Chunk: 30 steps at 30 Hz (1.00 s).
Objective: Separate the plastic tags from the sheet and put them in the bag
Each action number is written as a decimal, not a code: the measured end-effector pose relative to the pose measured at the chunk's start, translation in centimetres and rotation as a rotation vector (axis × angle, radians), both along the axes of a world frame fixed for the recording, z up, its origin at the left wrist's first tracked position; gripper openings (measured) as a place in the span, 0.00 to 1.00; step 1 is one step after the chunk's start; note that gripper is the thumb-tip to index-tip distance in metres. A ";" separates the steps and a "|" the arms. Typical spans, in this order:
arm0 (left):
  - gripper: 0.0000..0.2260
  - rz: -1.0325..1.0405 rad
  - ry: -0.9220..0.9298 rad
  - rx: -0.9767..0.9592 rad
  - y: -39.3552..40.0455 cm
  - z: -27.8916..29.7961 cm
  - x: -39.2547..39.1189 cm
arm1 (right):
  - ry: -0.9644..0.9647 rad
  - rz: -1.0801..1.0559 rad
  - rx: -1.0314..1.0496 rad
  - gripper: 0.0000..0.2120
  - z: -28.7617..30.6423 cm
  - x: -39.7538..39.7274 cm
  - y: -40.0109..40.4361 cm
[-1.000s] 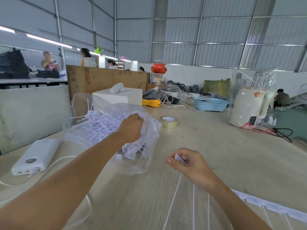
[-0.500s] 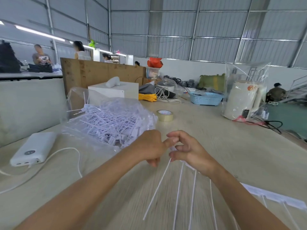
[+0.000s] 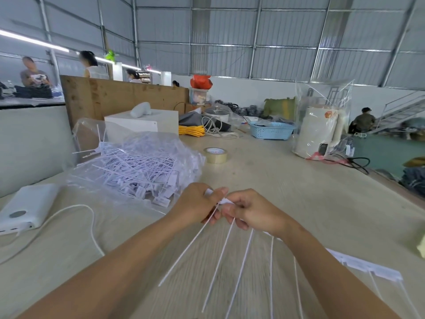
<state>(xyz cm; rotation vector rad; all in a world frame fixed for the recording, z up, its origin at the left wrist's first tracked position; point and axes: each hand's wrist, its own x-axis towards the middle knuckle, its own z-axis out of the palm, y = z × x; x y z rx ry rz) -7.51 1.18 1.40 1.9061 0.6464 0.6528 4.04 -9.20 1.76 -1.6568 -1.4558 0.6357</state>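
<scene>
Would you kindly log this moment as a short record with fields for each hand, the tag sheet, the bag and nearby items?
left hand: left hand pinches the end tag of the sheet
right hand: right hand grips the tag sheet beside it
tag sheet: held above the table, long white tails hanging toward the camera
bag: clear bag of loose tags, left of the hands
nearby: power bank far left; tape roll behind the bag

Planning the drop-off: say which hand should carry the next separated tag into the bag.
Left. The left hand pinches the end tag and is nearer the bag; the right hand holds the sheet.
</scene>
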 end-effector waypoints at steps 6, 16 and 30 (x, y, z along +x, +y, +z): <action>0.23 0.058 0.131 0.114 0.2 0.0 -0.2 | -0.116 -0.065 0.076 0.18 -1.1 -0.4 0.8; 0.15 -0.101 0.444 0.065 0.3 3.4 -2.3 | -0.185 0.065 0.155 0.09 -0.7 -1.2 0.9; 0.23 -0.225 0.359 -0.037 6.9 7.8 -11.7 | 0.154 -0.005 0.120 0.19 -0.6 1.1 -0.5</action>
